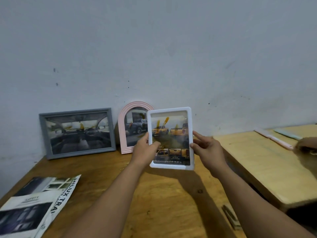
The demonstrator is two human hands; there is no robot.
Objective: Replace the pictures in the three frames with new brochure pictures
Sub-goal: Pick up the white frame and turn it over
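Between the person's two hands, seen from the head camera, a white frame is held upright above a wooden table. Left hand grips the frame's left edge, thumb across the front; right hand holds the right edge, thumb against the rim and the forefinger stretched up along the side. Inside the frame sits a brochure page showing orange pickup trucks, with a strip of small photos and a line of text below.

Just behind the grip, partly hidden by the white frame, a pink arched frame leans against the wall — it holds a picture of a dark pickup truck. Further to the left of the grip stands a grey frame, landscape, showing what looks like a car interior, though the print is blurred. Nearer the viewer than the grip and well to its left, car brochures lie spread on the table.

Far right of the grip, on a second, paler table, another person's hand rests near a pale pink stick.

All three frames appear to carry car pictures, so the swapping seems largely done — what likely remains is standing the white frame beside the other two.
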